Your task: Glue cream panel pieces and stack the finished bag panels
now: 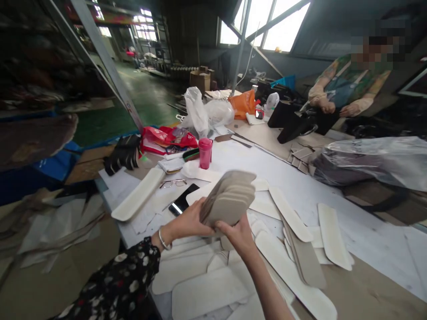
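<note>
A stack of grey-beige, round-cornered board pieces [233, 200] is held up above the table between both of my hands. My left hand [191, 220] is closed around the stack's left side, a silver bangle on its wrist. At the lower right edge, my right hand [238, 233] grips the same stack, thumb on the front face. Its fingers are partly hidden behind the pieces. Below and around lie many loose cream-coloured long pieces [210, 293] with rounded ends, overlapping one another. Some grey-beige long pieces [305, 262] lie among them on the right.
A black phone [183, 200], eyeglasses [173, 183] and a pink cup [205, 153] stand or lie beyond my hands. Plastic bags [216, 111] and an orange bag [243, 104] are farther back. Across the table at right, a person [347, 89] handles black pieces. A metal post [106, 62] rises at left.
</note>
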Demonstrator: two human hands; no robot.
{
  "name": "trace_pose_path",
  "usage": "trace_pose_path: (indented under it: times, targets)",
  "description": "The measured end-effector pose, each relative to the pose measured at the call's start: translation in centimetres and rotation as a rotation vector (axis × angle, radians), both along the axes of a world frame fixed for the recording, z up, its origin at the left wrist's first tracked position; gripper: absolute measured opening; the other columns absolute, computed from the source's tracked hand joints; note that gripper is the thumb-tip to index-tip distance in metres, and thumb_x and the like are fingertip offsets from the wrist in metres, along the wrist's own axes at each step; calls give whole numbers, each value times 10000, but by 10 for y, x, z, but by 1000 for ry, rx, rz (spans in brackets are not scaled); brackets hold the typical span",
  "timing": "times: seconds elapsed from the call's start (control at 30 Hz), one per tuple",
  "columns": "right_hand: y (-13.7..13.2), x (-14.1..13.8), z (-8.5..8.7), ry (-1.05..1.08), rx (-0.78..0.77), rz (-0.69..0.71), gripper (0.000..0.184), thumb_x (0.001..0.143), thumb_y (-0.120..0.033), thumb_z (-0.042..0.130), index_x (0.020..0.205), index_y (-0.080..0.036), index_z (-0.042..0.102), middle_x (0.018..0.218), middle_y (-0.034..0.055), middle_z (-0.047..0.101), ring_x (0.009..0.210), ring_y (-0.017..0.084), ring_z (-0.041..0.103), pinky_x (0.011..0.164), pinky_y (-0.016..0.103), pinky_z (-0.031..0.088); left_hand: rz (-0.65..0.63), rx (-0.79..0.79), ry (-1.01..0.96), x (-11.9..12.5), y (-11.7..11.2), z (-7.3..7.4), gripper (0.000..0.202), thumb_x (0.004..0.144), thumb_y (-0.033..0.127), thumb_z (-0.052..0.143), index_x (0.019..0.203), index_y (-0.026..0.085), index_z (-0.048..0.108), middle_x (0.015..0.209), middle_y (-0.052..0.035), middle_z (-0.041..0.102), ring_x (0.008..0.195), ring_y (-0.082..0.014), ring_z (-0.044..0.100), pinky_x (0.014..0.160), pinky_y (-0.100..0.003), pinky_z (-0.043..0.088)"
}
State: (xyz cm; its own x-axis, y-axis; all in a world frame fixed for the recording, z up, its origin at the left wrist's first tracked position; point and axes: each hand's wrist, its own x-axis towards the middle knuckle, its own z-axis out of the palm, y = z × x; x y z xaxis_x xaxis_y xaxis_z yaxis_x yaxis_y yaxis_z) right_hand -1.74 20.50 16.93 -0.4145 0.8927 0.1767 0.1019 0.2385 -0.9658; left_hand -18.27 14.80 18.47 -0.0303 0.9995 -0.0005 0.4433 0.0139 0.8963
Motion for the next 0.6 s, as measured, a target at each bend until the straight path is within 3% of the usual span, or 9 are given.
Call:
trace_pose_path:
  times: [0.07,0.17,0.27,0.33,0.43,0.5,0.6]
  targets:
    - [-2,-4,-24,-35,-47,48,697,590,-457,739,1128,-159,412,1074,107,573,1024,252,541,909,393,437,5,-13,-18,-3,-7,-30,816,558,246,747,1267,130,360,1212,-107,522,1126,-258,492,989,-378,402]
    - [-8,-5,-34,-51,-66,113,781,561,-445,771,1172,-155,378,1135,124,544,1085,264,512,972,407,395,47,44,-37,-2,-16,-59,866,578,292,745,1299,136,292,1299,-129,456,1188,-247,451,1043,-360,355]
    - [-15,-4,-28,-88,-114,159,909,550,-485,772,1260,-135,325,1205,152,503,1131,283,483,1015,429,355,98,134,-10,3,-22,-70,970,574,327,749,1337,112,191,1364,-171,367,1256,-272,378,1095,-384,286]
    - [-17,-1,-22,-118,-131,189,992,557,-518,755,1333,-135,269,1288,166,447,1212,298,420,1068,446,283,113,165,-19,6,-24,-72,938,577,321,753,1317,115,214,1348,-177,384,1254,-281,380,1095,-387,289]
    - [-15,5,-4,-198,-119,205,1152,550,-598,725,1417,-131,126,1444,190,253,1340,319,231,1116,479,151,122,147,-123,10,-23,-70,705,600,245,720,1198,165,354,1168,-104,540,1067,-236,537,958,-327,440]
    - [-11,9,18,-236,-56,171,1205,564,-687,663,1440,-152,32,1487,172,163,1365,328,159,1110,508,147,121,127,-172,11,-21,-67,589,609,204,689,1123,189,401,1041,-49,583,929,-198,581,842,-285,490]
    - [-2,10,57,-219,239,60,954,740,-738,416,1448,-234,23,1498,104,179,1363,305,183,1101,522,172,75,104,-167,11,-20,-65,552,616,204,676,1100,189,409,963,-29,583,869,-187,575,792,-283,495]
